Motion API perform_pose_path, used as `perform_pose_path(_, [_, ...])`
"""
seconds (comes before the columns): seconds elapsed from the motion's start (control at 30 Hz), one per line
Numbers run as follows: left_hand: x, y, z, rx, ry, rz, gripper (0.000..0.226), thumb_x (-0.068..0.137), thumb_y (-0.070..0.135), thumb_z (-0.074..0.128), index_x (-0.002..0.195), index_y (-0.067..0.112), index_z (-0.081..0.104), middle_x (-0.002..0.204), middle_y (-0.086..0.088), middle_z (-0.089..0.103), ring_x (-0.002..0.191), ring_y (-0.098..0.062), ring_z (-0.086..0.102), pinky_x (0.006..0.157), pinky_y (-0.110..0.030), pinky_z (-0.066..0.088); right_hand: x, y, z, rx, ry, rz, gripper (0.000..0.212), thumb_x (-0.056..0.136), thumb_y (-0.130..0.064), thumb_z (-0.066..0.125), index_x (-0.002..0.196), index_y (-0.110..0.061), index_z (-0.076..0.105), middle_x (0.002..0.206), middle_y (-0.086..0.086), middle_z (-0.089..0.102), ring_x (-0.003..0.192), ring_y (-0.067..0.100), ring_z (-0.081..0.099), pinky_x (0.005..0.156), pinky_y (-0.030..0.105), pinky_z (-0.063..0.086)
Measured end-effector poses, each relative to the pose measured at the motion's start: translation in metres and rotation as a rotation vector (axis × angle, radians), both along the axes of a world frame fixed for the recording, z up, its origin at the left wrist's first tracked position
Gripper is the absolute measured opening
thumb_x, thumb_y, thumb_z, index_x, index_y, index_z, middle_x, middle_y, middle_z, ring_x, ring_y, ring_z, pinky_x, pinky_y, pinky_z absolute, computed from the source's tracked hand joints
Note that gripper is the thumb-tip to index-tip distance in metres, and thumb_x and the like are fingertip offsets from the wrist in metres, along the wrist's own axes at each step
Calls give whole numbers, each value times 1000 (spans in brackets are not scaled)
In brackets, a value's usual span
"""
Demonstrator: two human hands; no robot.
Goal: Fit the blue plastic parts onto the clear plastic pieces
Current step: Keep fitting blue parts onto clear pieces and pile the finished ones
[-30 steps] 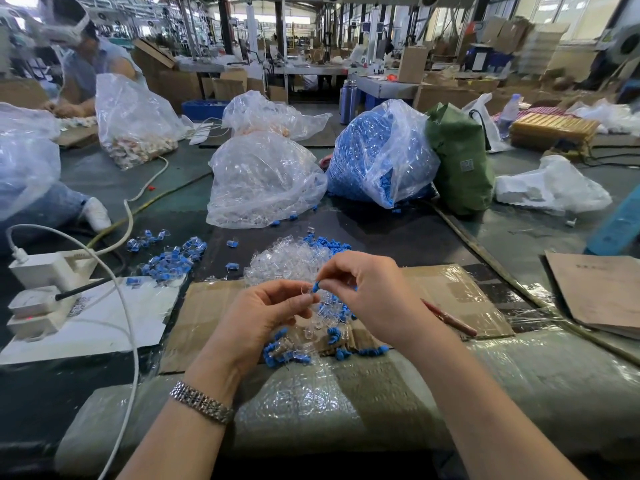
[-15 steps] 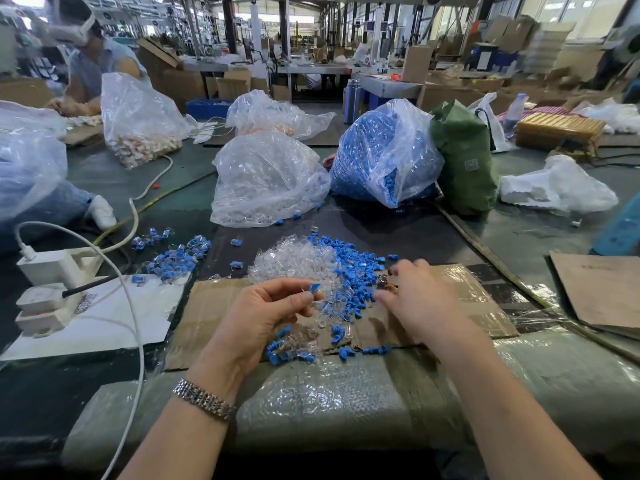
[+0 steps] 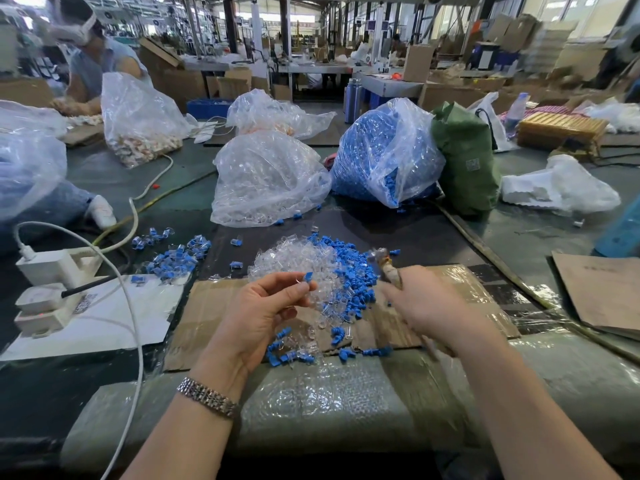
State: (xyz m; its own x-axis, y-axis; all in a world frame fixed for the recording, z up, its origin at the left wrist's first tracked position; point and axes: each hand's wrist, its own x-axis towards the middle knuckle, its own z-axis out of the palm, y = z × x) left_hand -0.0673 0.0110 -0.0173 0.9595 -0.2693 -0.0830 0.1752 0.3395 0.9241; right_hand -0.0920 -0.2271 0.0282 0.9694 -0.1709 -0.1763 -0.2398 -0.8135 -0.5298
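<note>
Blue plastic part [image 3: 308, 276], seated on a clear piece, stays pinched in the left hand [image 3: 266, 308] while the right hand [image 3: 427, 306] has left it and now grasps a small hammer [image 3: 389, 268] just beside, likely to tap it home.

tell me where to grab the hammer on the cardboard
Grip the wrapped handle of the hammer, coming from its near end, as the right hand does: the shaft runs toward the person and the head points away over the blue parts.
</note>
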Motion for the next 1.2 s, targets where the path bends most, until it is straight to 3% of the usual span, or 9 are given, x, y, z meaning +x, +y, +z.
perform_pose_path(0.1, [0, -1, 3, -51, -2, 7, 33, 63, 20, 87, 95, 14, 81, 109, -16, 76, 82, -18, 73, 69, -23, 59, -10, 18, 16, 399, 219, 188, 25, 102, -27, 57, 91, -5, 62, 86, 13, 70, 76, 25, 70, 82, 42, 61])
perform_pose_path(0.23, [2, 0, 3, -43, -4, 32, 33, 57, 22, 89, 89, 21, 83, 99, -8, 78, 84, -14, 72, 68, -21, 56, -17, 38, 17, 392, 246, 298, 28, 102, -29, 58, 100, -1, 64, 98, 14, 76, 94, 30, 75, 93, 52, 57])
perform_pose_path(0.53, [3, 2, 5, 80, -90, 1, 38, 58, 31, 88, 95, 21, 82, 104, -10, 78, 89, -15, 70, 72, -23, 55, -21, 48, 25, 364, 215, 304, 32, 101, -34, 58, 103, -3, 64, 91, 5, 78, 87, 19, 76, 90, 48, 59])
perform_pose_path(0.7, [0, 0, 7, 192, -151, 21, 32, 62, 35, 85, 92, 25, 82, 103, -8, 78, 88, -14, 69, 79, -27, 52, -22, 50, 22, 366, 205, 318, 33, 104, -39, 52, 86, -12, 59, 81, 7, 75, 83, 26, 76, 87, 49, 60])
perform_pose_path(0.83, [-1, -2, 8, 219, -168, 28, 23, 70, 27, 80, 93, 25, 81, 99, -7, 79, 82, -9, 71, 71, -19, 54, -22, 56, 15, 360, 169, 281, 50, 102, -50, 48, 74, -10, 58, 60, 2, 66, 56, 18, 70, 66, 36, 62])
perform_pose_path(0.9, [-1, -3, 7, 240, -162, 42, 22, 71, 25, 79, 94, 25, 81, 100, -7, 79, 83, -11, 71, 75, -24, 54, -22, 57, 13, 329, 149, 272, 54, 102, -52, 47, 70, -11, 58, 52, 0, 63, 46, 13, 64, 55, 30, 55])
perform_pose_path(1.0, [-3, -4, 6, 262, -161, 63, 21, 72, 24, 78, 93, 24, 81, 99, -7, 79, 83, -13, 70, 81, -32, 54, -23, 58, 10, 299, 155, 277, 56, 102, -54, 45, 70, -10, 58, 51, 1, 63, 46, 14, 64, 59, 32, 56])
perform_pose_path(1.13, [-4, -3, 4, 319, -189, 84, 20, 71, 26, 77, 90, 22, 80, 94, -4, 79, 78, -8, 71, 68, -20, 55, -22, 56, 7, 319, 196, 256, 50, 102, -52, 48, 78, -10, 59, 64, 6, 70, 58, 19, 69, 75, 42, 62])
perform_pose_path(1.2, [-4, -1, 1, 337, -178, 121, 19, 76, 24, 78, 94, 19, 78, 92, -4, 78, 81, -11, 72, 67, -19, 56, -18, 49, 6, 213, 181, 263, 43, 100, -51, 52, 78, -15, 58, 66, 2, 66, 57, 16, 63, 69, 36, 57])
